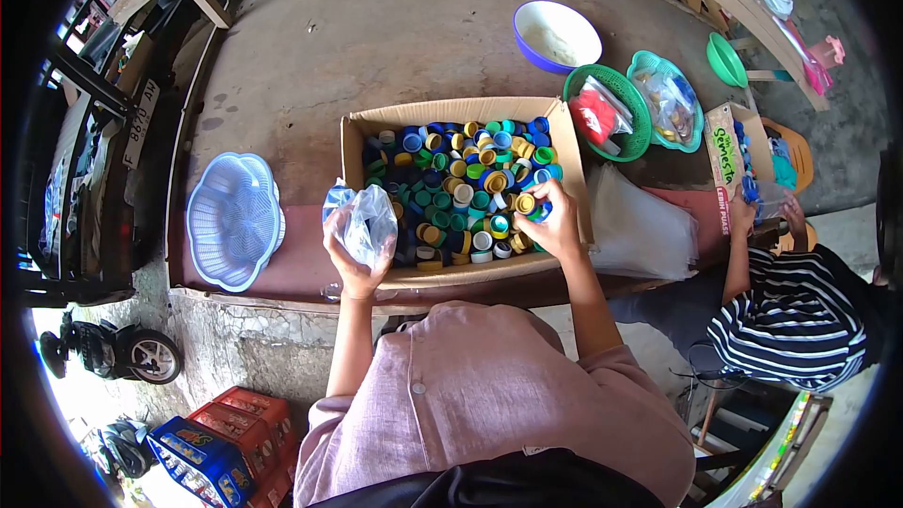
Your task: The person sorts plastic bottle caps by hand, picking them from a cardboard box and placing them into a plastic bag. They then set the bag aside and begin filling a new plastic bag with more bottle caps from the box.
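A cardboard box (451,112) full of loose plastic bottle caps (440,199) in blue, green, yellow and white stands in front of me. At its left front corner my left hand (352,270) is closed around a clear plastic bag (373,229), with something blue showing through it. My right hand (562,226) is over the right side of the box, its fingers bent together around a yellow bottle cap (524,203). Some blue shows between those fingers too, partly hidden.
A pale blue basket (235,226) lies left of the box. To the right are a stack of clear bags (649,230), a green basket (643,136), a turquoise basket (698,122) and a purple-rimmed bowl (557,36). A co-worker in a striped shirt (790,320) handles items beside a smaller box (722,146).
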Available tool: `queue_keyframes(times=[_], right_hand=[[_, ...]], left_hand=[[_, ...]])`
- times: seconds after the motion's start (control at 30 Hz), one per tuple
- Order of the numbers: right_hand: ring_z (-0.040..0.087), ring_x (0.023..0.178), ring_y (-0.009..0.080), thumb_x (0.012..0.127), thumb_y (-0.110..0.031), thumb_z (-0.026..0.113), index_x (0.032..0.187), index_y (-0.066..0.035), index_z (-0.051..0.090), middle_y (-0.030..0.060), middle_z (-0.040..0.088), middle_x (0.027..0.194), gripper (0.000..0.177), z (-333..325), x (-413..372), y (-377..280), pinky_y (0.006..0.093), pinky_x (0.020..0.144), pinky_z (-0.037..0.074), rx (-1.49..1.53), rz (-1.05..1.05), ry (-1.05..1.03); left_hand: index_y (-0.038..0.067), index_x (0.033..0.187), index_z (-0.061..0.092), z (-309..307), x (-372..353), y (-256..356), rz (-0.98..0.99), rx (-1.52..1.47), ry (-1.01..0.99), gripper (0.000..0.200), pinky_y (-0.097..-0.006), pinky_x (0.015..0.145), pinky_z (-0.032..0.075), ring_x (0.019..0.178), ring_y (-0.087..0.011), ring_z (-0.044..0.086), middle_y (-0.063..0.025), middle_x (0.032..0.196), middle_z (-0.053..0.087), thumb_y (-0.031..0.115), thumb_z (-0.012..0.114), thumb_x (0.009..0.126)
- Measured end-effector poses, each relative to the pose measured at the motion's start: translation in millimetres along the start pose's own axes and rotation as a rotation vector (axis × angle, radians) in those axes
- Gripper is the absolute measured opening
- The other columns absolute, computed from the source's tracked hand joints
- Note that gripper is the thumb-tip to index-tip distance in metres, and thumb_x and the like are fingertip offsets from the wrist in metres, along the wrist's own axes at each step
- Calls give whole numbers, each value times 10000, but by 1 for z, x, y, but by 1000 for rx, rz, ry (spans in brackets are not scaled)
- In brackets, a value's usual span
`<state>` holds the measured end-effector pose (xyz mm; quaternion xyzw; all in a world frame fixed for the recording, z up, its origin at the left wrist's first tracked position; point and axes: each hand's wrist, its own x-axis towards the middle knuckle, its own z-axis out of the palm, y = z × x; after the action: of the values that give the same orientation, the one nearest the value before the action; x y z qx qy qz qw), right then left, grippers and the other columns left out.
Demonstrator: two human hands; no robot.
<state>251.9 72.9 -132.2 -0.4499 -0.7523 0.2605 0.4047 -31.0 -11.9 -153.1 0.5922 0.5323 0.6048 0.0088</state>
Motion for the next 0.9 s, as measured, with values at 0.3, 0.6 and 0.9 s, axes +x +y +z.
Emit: queue_keyframes(times=[0.3,0.6,0.9], right_hand=[[559,691,188,618,-69,732,902,-40,574,93,569,773,327,1,3,-6,291,627,445,-4,0,27],[487,664,178,690,-131,696,950,-69,532,57,488,753,314,9,1,1,276,587,405,90,84,29],[434,624,116,726,-129,655,922,-77,486,24,458,794,264,5,-1,4,259,540,378,75,94,-21]], left_hand=[[30,1219,266,0,1,2,3,8,-4,746,-430,854,374,975,-316,470,-195,1076,453,198,721,652],[34,1207,281,0,2,2,-9,15,-4,727,-430,857,371,986,-317,467,-197,1073,470,199,722,652],[35,1221,270,-2,3,3,-7,13,-13,751,-427,851,380,984,-316,469,-191,1080,453,184,727,644]])
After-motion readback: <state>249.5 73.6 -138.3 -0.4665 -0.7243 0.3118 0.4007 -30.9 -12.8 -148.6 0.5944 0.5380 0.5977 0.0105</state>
